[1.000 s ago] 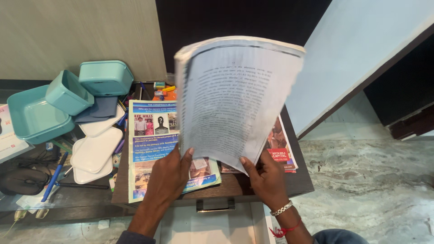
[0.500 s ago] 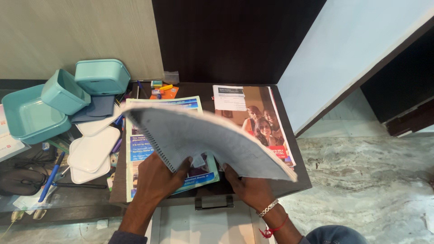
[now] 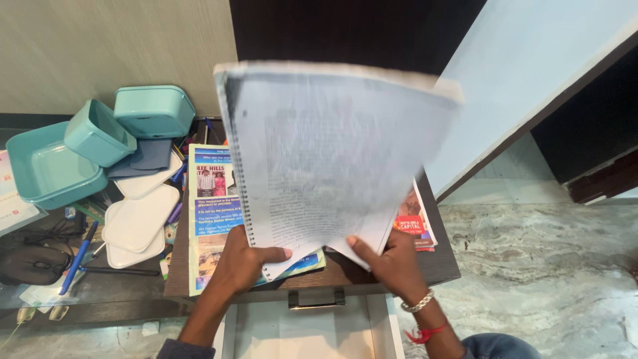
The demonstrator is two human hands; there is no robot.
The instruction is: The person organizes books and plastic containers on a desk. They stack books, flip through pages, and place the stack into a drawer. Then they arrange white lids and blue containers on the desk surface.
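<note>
Both hands' grip clenched on a blurred, seemingly spiral-bound booklet [image 3: 319, 153] above the dark wooden desk [image 3: 345, 272].

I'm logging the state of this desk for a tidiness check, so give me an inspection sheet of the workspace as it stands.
Surface: dark wooden cabinet top, mostly covered by papers; a metal drawer handle on its front.
Job's things: spiral-bound printed booklet, raised upright and motion-blurred.
Clutter: blue leaflet and glossy magazine lying under the booklet; teal plastic boxes, white lids and a blue pen to the left.
Grippers: left hand grips the booklet's spiral corner; right hand grips its lower right edge.
Cables: black cable beside a computer mouse.
Surroundings: beige wall, dark panel, marble floor.
</note>
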